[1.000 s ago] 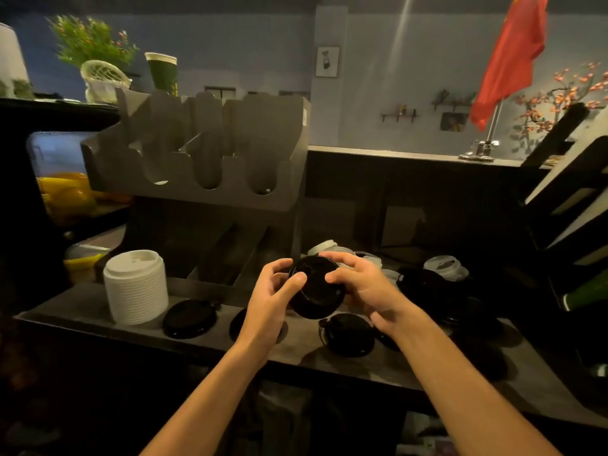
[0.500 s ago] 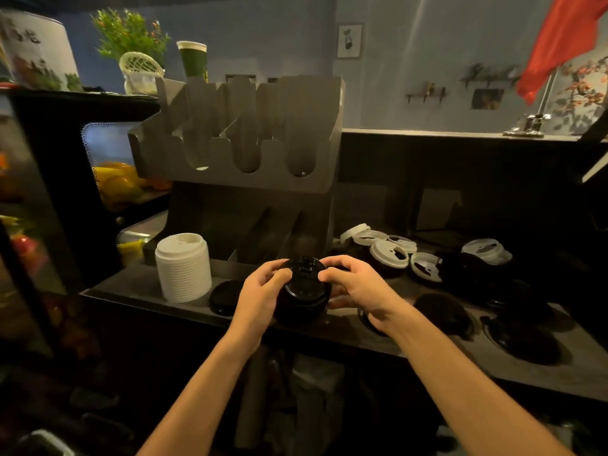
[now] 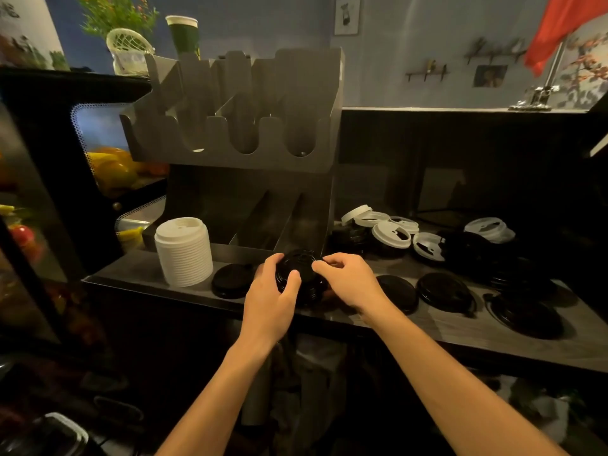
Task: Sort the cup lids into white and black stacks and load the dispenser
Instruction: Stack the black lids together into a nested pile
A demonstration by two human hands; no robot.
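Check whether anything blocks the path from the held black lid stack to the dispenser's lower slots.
Nothing visible does. The left hand and right hand grip the black lid stack just in front of the dispenser, at its right lower slot. The white lid stack stands further left, before the left slot.

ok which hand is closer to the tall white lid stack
Left. The left hand grips the black lid stack just right of the white lid stack, not touching it; the right hand holds the opposite side of the black lid stack, further away.
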